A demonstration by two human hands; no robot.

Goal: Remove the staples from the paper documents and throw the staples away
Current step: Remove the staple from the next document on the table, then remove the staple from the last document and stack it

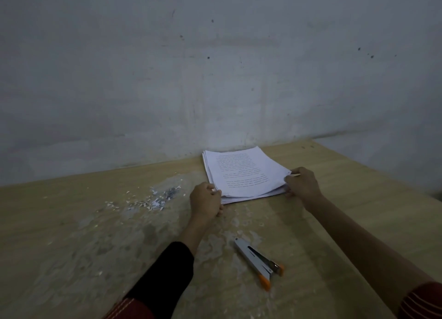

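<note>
In the left middle of the frame a scatter of loose staples [156, 198] and pale paper scraps lies on the wooden table [71, 235], not yet thrown away. Just right of it, the left hand [205, 202] has its fingers [210, 192] curled onto the near left corner of the stack of papers [244, 173]. The thumb side sits on top of the sheets, so it seems to pinch that corner. The stack lies flat at the centre of the frame, close to the grey wall [215, 67], with its edges slightly fanned. Below it, in the lower centre, a silver staple remover [259, 262] with orange tips rests on the table, well apart from both hands. At the right of the stack, the right hand [302, 183] grips the near right corner, thumb above and fingers tucked under the edge. Whether a staple holds these sheets together is too small to tell. The main risk is the loose pile: if the stack is dragged leftward, or the dark sleeve [165, 278] sweeps across, staples could scatter or drop off the table and be hard to gather. Lifting by the two corners alone could let the lower sheets slide out, since the stack is already uneven. The staple ends are sharp, so scooping them up bare-handed could prick a finger.
</note>
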